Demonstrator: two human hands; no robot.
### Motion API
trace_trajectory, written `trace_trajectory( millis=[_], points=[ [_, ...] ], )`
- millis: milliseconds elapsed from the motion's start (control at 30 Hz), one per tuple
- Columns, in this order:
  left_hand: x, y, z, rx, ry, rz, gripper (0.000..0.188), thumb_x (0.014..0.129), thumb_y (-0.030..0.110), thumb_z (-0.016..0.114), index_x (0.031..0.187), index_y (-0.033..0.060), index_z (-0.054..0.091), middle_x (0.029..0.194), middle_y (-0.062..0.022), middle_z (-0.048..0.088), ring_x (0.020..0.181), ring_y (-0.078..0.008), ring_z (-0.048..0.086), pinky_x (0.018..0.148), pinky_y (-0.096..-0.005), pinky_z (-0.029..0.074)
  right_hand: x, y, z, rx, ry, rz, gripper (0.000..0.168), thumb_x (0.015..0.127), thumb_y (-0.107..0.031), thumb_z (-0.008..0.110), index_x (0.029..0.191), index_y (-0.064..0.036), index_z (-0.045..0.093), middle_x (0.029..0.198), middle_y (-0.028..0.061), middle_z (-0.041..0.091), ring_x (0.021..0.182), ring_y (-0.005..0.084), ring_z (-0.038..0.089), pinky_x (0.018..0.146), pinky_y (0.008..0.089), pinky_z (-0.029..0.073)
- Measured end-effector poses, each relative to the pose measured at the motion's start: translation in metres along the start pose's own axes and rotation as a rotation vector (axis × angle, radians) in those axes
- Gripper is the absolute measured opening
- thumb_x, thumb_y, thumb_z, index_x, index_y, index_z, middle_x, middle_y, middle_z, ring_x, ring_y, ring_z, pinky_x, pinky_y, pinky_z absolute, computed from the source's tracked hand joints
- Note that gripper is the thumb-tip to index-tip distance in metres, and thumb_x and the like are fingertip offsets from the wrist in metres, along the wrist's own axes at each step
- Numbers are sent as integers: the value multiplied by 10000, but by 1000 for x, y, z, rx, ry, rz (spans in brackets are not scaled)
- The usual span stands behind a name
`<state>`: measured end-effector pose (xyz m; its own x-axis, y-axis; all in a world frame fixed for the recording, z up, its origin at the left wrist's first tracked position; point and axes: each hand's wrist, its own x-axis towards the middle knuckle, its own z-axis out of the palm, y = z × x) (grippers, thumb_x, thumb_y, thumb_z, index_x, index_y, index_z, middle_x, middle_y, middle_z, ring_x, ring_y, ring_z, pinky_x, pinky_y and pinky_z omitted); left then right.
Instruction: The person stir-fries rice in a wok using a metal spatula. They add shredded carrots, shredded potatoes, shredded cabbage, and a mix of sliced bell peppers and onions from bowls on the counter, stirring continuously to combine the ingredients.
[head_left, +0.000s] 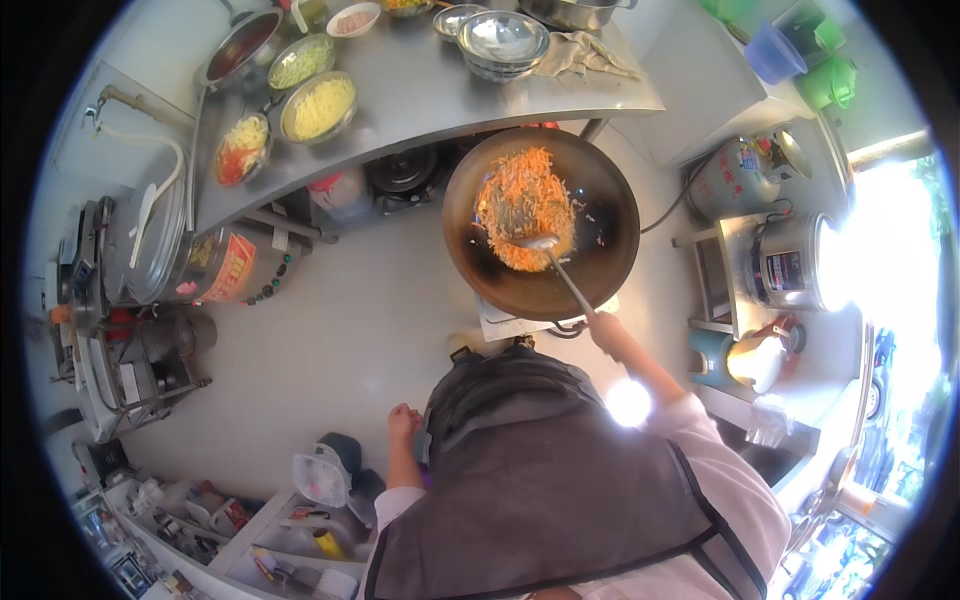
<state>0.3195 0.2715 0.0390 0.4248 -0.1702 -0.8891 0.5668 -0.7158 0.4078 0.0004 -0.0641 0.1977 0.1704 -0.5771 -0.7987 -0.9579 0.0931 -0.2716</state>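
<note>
My right hand (609, 334) grips the handle of a metal ladle (541, 241), its bowl down among shredded orange food (525, 184), which looks like carrot mixed with smaller bits. The food lies left of centre in a large dark wok (611, 247). Beneath the wok, part of a low white stand (499, 321) shows. My left hand (405, 421) hangs beside my body with curled fingers, away from the wok, and nothing shows in it.
Beyond the wok is a steel table (409, 82) with bowls of pale shreds (324, 110), stacked metal bowls (502, 41) and a cloth (581, 56). A gas cylinder (731, 180) and a steel pot (795, 262) stand to the right. Leftward is a large lidded barrel (214, 262).
</note>
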Motion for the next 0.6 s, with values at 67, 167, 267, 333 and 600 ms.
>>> trace_trajectory(
  millis=[67,167,267,333,600],
  points=[
    [-3,-8,2,-65,54,10,229,799,168,389,962,13,433,716,-110,520,524,-179,502,423,-280,411,-33,27,0,148,56,155,308,845,-226,305,864,33,470,826,231,533,738,320,558,590,409,466],
    [-7,-6,5,-52,93,28,156,787,129,388,847,7,466,625,-100,514,439,-163,486,337,-262,382,-19,103,21,-185,99,40,346,855,-238,276,870,47,471,838,231,531,628,324,564,517,398,471],
    [-2,-10,-1,12,62,3,167,786,139,395,855,6,469,633,-97,518,444,-163,488,344,-263,386,-21,85,14,-192,-1,29,349,854,-233,281,882,59,470,877,238,521,601,313,569,487,372,479],
    [5,-18,-2,15,15,-6,197,787,154,402,896,5,470,647,-95,522,461,-162,495,360,-263,398,-12,28,0,-67,21,51,353,850,-245,304,868,67,468,870,246,526,616,306,576,483,359,484],
    [-9,18,7,-37,34,59,263,802,163,406,1023,22,432,767,-110,533,560,-156,520,441,-262,433,63,-28,4,301,259,117,383,850,-304,311,854,43,472,751,252,540,670,338,568,610,426,467]
  ],
)
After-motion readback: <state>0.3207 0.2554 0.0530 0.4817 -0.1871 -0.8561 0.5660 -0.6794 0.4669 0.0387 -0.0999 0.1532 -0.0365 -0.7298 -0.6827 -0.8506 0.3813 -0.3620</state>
